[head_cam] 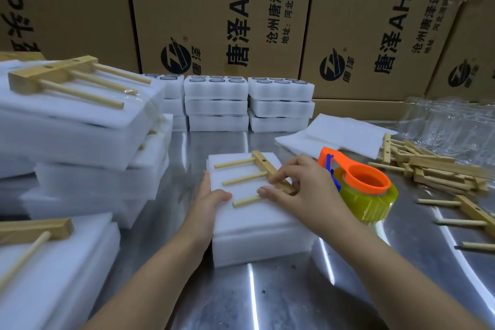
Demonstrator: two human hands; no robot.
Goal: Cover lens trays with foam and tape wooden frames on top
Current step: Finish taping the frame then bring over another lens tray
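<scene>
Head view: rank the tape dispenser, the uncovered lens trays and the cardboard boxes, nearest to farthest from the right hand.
1. Tape dispenser, just right of the right hand.
2. Uncovered lens trays, stacked farther back, centre.
3. Cardboard boxes, behind those trays.
</scene>
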